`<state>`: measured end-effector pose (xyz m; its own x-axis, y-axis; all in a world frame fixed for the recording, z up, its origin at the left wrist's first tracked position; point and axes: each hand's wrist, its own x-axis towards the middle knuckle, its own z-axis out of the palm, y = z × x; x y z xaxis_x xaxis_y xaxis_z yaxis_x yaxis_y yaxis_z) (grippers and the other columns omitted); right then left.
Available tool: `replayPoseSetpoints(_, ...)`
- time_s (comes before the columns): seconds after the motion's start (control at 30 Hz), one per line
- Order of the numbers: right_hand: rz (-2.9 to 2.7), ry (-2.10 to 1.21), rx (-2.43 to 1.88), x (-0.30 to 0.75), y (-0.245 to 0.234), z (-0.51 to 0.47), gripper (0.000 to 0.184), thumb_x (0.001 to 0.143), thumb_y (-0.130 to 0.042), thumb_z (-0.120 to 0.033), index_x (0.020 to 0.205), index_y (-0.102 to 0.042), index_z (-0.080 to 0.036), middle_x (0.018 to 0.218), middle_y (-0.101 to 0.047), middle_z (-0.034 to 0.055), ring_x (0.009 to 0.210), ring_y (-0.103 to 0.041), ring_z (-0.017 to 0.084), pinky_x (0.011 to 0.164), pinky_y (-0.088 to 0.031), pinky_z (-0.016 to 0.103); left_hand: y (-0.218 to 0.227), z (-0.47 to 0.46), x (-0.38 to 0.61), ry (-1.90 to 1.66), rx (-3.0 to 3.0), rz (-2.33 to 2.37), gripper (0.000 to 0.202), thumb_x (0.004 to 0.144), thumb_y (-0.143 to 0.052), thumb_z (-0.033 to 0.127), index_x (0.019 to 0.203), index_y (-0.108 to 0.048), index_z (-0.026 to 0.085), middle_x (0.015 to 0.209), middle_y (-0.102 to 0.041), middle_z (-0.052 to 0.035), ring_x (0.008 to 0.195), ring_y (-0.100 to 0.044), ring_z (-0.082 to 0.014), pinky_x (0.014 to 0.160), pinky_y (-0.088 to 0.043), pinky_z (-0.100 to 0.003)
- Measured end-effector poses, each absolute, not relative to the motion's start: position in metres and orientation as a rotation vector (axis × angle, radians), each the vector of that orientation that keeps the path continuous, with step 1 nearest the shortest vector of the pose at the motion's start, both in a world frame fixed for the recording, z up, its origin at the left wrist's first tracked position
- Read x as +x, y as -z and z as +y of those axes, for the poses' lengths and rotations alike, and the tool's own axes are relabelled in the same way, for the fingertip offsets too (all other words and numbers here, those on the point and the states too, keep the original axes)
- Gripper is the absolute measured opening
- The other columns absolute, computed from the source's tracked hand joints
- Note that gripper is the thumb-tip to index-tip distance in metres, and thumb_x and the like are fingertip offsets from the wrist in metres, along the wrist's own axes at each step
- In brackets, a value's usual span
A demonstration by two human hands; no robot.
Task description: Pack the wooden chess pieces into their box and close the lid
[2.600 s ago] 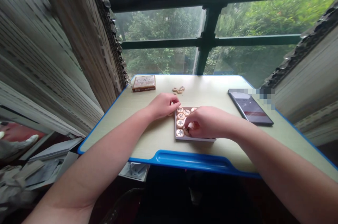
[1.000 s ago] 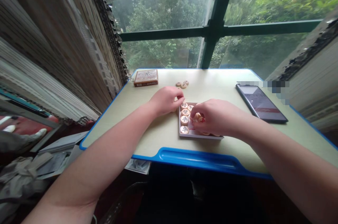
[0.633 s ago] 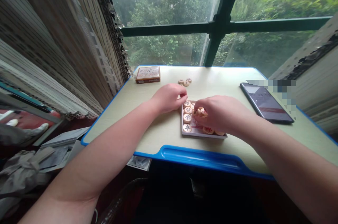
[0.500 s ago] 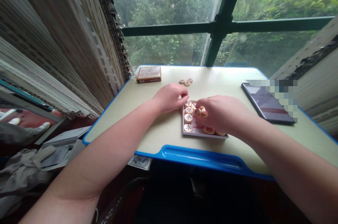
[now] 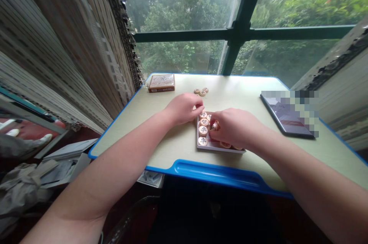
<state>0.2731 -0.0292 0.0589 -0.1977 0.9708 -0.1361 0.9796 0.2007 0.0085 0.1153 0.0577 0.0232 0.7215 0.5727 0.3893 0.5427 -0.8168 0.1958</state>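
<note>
A shallow open box (image 5: pixel 221 148) holds round wooden Chinese chess pieces with black or red characters. A column of black-marked pieces (image 5: pixel 203 130) lines its left side. My right hand (image 5: pixel 232 125) reaches over the box, thumb and fingers pinched on a Chinese chess piece (image 5: pixel 212 127), which looks tilted. The hand hides much of the box's middle and right. My left hand (image 5: pixel 185 108) rests at the box's far left corner, with curled fingers closed at its edge. Beyond the hands, three loose pieces (image 5: pixel 202 93) lie close together on the table.
A brown printed box lid (image 5: pixel 161 82) lies at the table's far left. On the right is a dark tablet-like device (image 5: pixel 287 117), partly blurred out. The pale table (image 5: pixel 129 121) has a blue rim and a blue front groove (image 5: pixel 218 171). Curtains and a window surround it.
My right hand has shifted slightly left within the box, with the pinched piece now nearer the left column. My left hand stays at the corner. The whole view has moved slightly.
</note>
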Motion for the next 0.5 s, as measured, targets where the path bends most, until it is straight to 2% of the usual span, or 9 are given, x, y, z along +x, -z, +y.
replayPoseSetpoints(0.2,2.333,0.304,1.896,0.276,-0.061,-0.028,0.016,0.066,-0.054,-0.036,0.068,-0.064,-0.023,0.056,-0.061,0.0016,0.048,-0.051,0.015,0.047,-0.028,0.026,-0.023,0.057,0.116,-0.678,2.846,0.933,0.021,0.082,-0.050,0.027,0.074,-0.066,0.015,0.072,-0.065,-0.0044,0.069,-0.056,-0.0158,0.064,-0.039,-0.026)
replayPoseSetpoints(0.37,2.394,0.362,1.907,0.281,-0.070,-0.031,0.025,0.066,-0.057,-0.041,0.080,-0.066,-0.023,0.062,-0.063,0.0021,0.053,-0.052,0.016,0.048,-0.029,0.026,-0.020,0.057,0.117,-0.668,2.822,0.908,0.021,0.083,-0.050,0.028,0.074,-0.066,0.016,0.072,-0.065,-0.0041,0.070,-0.056,-0.0161,0.064,-0.041,-0.027)
replayPoseSetpoints(0.5,2.523,0.469,1.970,0.287,-0.076,-0.034,0.025,0.066,-0.059,-0.036,0.084,-0.067,-0.020,0.062,-0.059,0.0011,0.054,-0.049,0.014,0.048,-0.029,0.024,-0.023,0.053,0.118,-0.856,2.739,0.844,0.016,0.081,-0.051,0.024,0.081,-0.065,0.016,0.081,-0.066,-0.0047,0.078,-0.057,-0.0166,0.072,-0.045,-0.029)
